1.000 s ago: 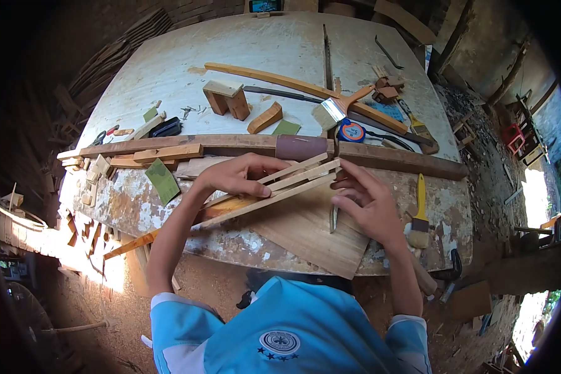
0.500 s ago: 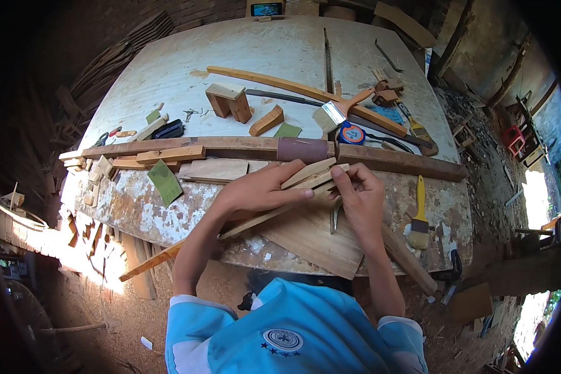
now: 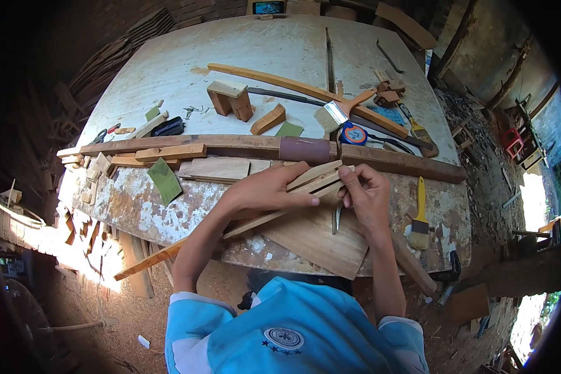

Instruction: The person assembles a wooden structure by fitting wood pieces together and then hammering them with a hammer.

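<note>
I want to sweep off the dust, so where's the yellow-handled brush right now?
Head view: the yellow-handled brush lies on the workbench's right side, just right of the right hand that pinches the wooden strips, bristles toward the near edge.

A whitish, paint-worn workbench [image 3: 187, 56] carries a long dark beam [image 3: 405, 163] laid across it, with a dark red sanding block [image 3: 306, 150] resting on the beam. Just beyond that lie a blue and red tape measure [image 3: 353, 133] and a wide brush [image 3: 340, 110] on a long curved slat [image 3: 274, 80]. A notched wood block [image 3: 229, 100] stands further left, a green sandpaper sheet [image 3: 165, 179] lies near the front edge, and a yellow-handled brush [image 3: 419, 212] sits at the right
</note>
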Action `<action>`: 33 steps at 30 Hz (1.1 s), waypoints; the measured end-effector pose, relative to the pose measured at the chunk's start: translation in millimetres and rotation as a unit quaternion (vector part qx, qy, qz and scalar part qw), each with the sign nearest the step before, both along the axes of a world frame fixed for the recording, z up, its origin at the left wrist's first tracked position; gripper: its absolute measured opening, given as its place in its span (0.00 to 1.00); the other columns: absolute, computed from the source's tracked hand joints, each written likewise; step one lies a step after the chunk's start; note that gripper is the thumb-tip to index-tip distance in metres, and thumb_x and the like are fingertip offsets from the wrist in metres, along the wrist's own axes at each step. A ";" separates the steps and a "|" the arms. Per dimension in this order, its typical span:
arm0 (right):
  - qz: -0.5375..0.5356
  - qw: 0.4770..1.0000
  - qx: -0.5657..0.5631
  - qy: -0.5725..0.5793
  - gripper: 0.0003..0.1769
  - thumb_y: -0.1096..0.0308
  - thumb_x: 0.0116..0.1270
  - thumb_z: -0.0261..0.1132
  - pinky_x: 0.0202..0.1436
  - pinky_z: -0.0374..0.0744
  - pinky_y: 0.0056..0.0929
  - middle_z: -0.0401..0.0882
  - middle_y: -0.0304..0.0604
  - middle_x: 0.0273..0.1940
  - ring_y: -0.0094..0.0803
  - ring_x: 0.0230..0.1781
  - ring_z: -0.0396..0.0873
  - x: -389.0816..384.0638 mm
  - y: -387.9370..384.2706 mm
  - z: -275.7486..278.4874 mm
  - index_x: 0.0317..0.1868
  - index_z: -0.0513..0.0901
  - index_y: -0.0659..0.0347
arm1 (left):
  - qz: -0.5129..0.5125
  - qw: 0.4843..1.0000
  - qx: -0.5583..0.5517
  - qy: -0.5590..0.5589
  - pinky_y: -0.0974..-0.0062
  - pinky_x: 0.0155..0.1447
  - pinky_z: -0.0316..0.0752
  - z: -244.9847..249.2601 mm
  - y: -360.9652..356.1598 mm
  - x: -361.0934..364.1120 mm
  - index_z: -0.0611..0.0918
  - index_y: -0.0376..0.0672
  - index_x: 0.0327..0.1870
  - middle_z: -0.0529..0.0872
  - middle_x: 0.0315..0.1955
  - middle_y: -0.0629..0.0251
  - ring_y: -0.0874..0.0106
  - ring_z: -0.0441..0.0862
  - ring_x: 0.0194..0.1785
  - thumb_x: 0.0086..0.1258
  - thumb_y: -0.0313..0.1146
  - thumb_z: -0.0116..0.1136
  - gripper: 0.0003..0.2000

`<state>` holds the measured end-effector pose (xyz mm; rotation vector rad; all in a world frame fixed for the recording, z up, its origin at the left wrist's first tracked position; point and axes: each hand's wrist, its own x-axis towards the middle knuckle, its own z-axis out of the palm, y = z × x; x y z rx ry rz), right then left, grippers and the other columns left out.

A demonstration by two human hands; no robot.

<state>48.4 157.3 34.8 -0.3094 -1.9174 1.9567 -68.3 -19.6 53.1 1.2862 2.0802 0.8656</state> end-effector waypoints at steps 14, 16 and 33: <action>0.484 0.602 0.580 -0.259 0.24 0.64 0.44 0.63 0.42 0.78 0.37 0.82 0.54 0.36 0.43 0.38 0.81 -63.7 21.2 88.7 0.44 0.82 0.67 | -0.049 0.992 -0.113 -0.007 0.62 0.50 0.72 -3.7 10.6 12.7 0.69 0.37 0.54 0.78 0.40 0.39 0.49 0.79 0.48 0.54 0.65 0.60 0.39; 0.498 0.548 0.617 -0.267 0.22 0.64 0.45 0.63 0.41 0.78 0.39 0.81 0.54 0.36 0.44 0.38 0.81 -67.1 16.3 89.2 0.42 0.82 0.68 | -0.056 0.991 -0.123 0.001 0.62 0.50 0.72 -4.7 10.9 13.1 0.68 0.38 0.58 0.78 0.40 0.39 0.49 0.79 0.47 0.55 0.65 0.60 0.41; 0.537 0.507 0.616 -0.276 0.14 0.71 0.52 0.60 0.54 0.74 0.40 0.74 0.56 0.46 0.48 0.51 0.74 -45.4 3.4 83.2 0.38 0.76 0.71 | -0.092 0.992 -0.086 0.025 0.59 0.50 0.74 -12.0 7.9 27.0 0.66 0.29 0.55 0.79 0.39 0.36 0.47 0.80 0.46 0.58 0.62 0.58 0.40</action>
